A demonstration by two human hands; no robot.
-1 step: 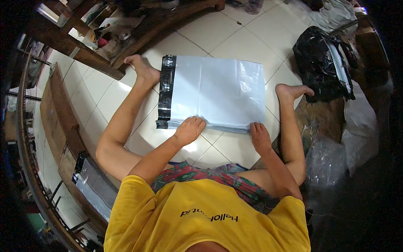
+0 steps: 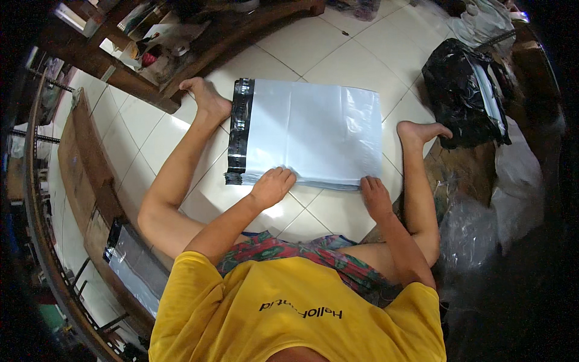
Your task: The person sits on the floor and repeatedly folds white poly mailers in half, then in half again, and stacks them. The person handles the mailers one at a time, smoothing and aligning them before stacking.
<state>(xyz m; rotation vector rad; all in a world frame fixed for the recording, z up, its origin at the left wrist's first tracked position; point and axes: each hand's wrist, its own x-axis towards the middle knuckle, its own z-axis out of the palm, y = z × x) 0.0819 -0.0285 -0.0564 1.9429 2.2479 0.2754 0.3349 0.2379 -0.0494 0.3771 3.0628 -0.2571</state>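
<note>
A stack of pale grey plastic mailing bags (image 2: 307,130) lies flat on the floor between my spread legs. A black strip runs down its left side, and the layered edges show along the near side. My left hand (image 2: 274,186) grips that near edge left of its middle, with fingers curled over the top sheet. At the near right corner, my right hand (image 2: 375,196) has its fingers bent around the edge. Both thumbs are hidden from sight.
White floor tiles (image 2: 313,48) surround the stack. A black plastic bag (image 2: 452,84) stands by my right foot, with clear plastic (image 2: 467,232) nearer. Dark wooden furniture (image 2: 241,39) stands at the far left. More mailing bags (image 2: 132,265) lie on a wooden board (image 2: 84,151) at left.
</note>
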